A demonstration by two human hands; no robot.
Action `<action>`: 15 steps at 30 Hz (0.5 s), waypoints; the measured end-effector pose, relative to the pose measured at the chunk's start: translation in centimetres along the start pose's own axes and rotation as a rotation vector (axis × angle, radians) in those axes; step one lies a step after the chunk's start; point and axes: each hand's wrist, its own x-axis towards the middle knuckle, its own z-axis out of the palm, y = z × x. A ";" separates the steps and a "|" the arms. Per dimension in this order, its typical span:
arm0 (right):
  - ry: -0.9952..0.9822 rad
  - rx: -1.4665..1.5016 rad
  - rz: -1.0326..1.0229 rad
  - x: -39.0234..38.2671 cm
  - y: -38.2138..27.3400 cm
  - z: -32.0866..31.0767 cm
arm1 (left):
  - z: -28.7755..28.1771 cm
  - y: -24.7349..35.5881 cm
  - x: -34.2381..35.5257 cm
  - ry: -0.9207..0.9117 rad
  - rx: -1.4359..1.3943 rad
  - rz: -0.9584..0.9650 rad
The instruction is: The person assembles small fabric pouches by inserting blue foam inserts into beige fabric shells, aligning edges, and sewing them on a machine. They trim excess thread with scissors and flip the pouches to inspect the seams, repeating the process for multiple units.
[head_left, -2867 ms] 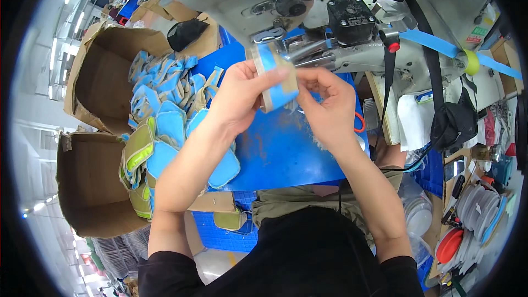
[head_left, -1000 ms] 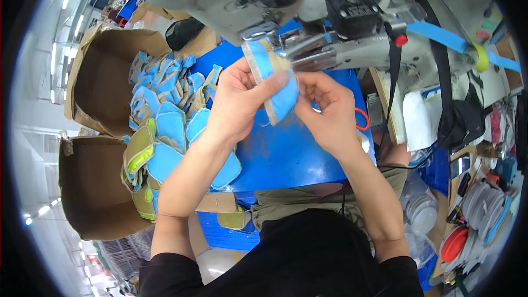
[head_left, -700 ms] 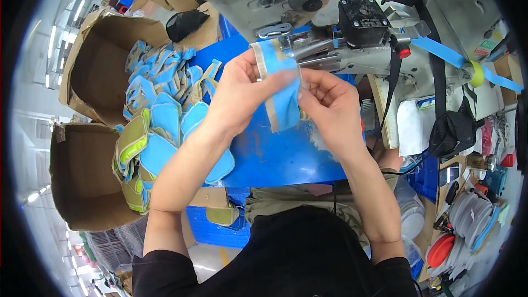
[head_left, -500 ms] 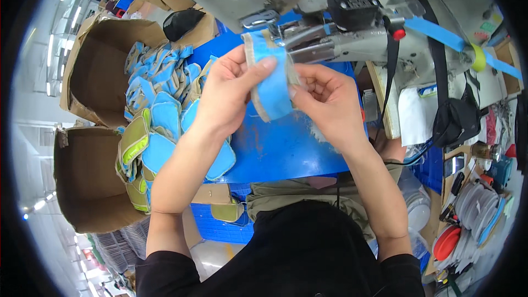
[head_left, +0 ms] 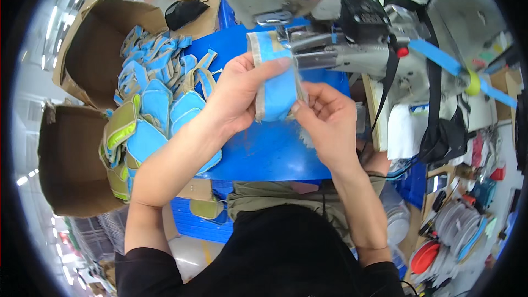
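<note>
Between my hands is a beige fabric band (head_left: 279, 94) with a wide blue strip along its middle, curved into a loop. My left hand (head_left: 242, 88) pinches its left side, the thumb lying across the blue strip. With thumb and fingers, my right hand (head_left: 327, 118) grips the band's lower right edge. The band's far end sits right at the needle area of a sewing machine (head_left: 324, 49); whether it lies under the presser foot I cannot tell. Blue tape (head_left: 437, 58) runs into the machine from the right.
A blue tabletop (head_left: 258, 157) lies beneath my hands. To the left are piled blue-and-beige strips (head_left: 151, 63), blue rounded pads (head_left: 147, 140) and green-trimmed pieces (head_left: 122, 121), beside two open cardboard boxes (head_left: 71, 159). A black strap (head_left: 385, 88) hangs at the right.
The view has shifted slightly. The band has turned so more of its blue face shows, and both hands keep hold of it, the right one gripping a bit lower.
</note>
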 end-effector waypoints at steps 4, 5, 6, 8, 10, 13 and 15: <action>-0.002 0.059 -0.031 -0.2 0.2 0.2 | -0.1 0.2 0.4 -0.015 -0.056 -0.015; -0.036 0.060 -0.036 0.0 0.3 -0.1 | -0.1 0.5 0.7 -0.020 -0.063 -0.028; -0.035 0.048 -0.029 0.3 0.2 -0.1 | -0.1 0.7 0.9 -0.027 -0.069 -0.041; -0.024 0.041 -0.011 0.3 0.2 -0.1 | -0.1 0.8 1.0 -0.020 -0.066 -0.024; -0.033 0.035 -0.023 0.6 0.2 -0.1 | -0.2 0.8 1.2 -0.019 -0.057 -0.014; -0.036 0.022 -0.036 0.7 0.0 -0.1 | -0.4 0.9 1.4 -0.012 -0.034 -0.014; -0.039 0.028 -0.037 0.7 -0.1 0.0 | 0.0 1.0 1.2 0.013 -0.014 -0.018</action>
